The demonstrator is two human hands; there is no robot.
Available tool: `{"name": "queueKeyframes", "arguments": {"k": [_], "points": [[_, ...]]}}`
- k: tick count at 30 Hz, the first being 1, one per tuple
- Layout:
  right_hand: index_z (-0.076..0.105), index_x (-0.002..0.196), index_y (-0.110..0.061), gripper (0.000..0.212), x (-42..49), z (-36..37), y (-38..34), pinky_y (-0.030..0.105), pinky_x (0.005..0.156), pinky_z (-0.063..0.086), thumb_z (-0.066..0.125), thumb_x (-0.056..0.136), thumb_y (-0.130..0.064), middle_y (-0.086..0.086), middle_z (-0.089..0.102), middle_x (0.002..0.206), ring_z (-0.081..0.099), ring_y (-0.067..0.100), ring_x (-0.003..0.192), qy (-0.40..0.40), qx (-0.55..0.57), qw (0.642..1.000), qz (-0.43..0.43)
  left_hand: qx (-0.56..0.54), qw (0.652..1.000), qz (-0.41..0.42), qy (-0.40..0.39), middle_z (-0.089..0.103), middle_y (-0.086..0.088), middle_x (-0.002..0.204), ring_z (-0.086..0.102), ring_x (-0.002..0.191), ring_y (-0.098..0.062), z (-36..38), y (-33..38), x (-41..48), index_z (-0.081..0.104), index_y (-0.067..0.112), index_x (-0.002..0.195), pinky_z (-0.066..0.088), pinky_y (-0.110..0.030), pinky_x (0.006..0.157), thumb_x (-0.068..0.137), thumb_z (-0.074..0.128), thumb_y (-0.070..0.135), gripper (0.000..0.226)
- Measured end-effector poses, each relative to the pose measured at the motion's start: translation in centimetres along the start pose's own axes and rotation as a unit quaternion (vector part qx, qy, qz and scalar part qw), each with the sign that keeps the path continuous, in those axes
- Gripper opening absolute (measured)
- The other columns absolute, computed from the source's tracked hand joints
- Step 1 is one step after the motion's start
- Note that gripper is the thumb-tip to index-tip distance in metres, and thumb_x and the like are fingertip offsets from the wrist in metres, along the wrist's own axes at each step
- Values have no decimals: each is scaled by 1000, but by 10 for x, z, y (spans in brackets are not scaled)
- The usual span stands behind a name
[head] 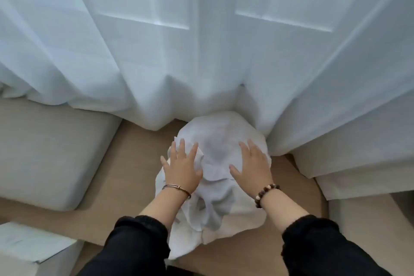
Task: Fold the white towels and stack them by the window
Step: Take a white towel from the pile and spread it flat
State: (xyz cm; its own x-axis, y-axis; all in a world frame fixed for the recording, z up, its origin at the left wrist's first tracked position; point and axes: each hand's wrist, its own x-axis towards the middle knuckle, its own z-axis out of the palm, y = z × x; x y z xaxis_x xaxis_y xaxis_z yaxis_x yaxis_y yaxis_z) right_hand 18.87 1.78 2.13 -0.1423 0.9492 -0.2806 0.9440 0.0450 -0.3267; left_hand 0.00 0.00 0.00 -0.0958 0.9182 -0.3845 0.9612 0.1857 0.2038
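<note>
Nearest the onlooker, two black sleeves (134,244) ran off the lower edge, so nothing of the person above the forearms was seen. At lower left a white flat-topped object (29,246) was cut by the frame and could not be identified. The white towels (215,141) lay in one rounded heap on a tan surface (125,175). Their layers merged, so their number and folding could not be told, and the near part lay rumpled. The left hand (182,167) lay flat on the heap's left side, fingers straight and spread, gripping nothing. The right hand (253,163) pressed the right side likewise. A left cushion (51,154) and a right cushion (358,163) flanked the heap. Its far edge touched a sheer white curtain (201,51), through which window frames (143,20) showed dimly.
</note>
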Motion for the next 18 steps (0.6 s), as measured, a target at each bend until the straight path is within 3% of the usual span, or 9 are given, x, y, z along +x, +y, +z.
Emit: {"name": "queueKeyframes", "arguments": {"k": [5,8,13,15,17,18], "points": [[-5,151,-35,96,41,67,7,55,116,1,57,82,-60,3,-20,158,-12,26,146,-166,-77,983,14,-65,995,-35,-68,-24,-1,156,-17,144,-28,51,-18,40,-4,45,148,16,-64,108,85,51,62,85],[1,151,-38,93,52,99,20,56,115,1,58,80,-60,1,-20,158,-12,26,146,-195,-121,973,8,-129,990,-26,-56,-30,-2,154,-11,145,-28,76,-19,45,-4,45,148,23,-60,108,82,56,61,90],[51,130,-30,36,66,109,32,54,116,5,46,95,-38,-3,4,159,0,20,146,-162,-116,980,19,-124,992,-1,-18,-33,-4,152,-8,144,-28,90,-15,42,5,43,149,24,-57,108,83,58,58,86],[61,119,-23,29,67,109,37,51,116,6,41,98,-24,-5,21,156,11,18,145,-144,-73,986,31,-93,996,0,-19,-35,-5,151,-13,144,-31,89,-10,40,2,44,149,17,-61,109,81,55,65,88],[64,107,-13,26,67,104,39,43,110,26,39,98,-13,3,52,134,40,24,130,-79,47,993,75,-55,998,-7,-21,-36,-6,151,-21,142,-34,84,-7,39,-3,45,148,7,-64,109,76,50,75,94],[62,96,-7,23,65,97,39,33,95,39,39,98,-10,8,62,109,53,28,109,-43,122,986,104,-40,999,-7,-21,-34,-6,152,-25,141,-35,81,-6,38,-3,45,148,3,-65,109,72,48,79,98]]}}
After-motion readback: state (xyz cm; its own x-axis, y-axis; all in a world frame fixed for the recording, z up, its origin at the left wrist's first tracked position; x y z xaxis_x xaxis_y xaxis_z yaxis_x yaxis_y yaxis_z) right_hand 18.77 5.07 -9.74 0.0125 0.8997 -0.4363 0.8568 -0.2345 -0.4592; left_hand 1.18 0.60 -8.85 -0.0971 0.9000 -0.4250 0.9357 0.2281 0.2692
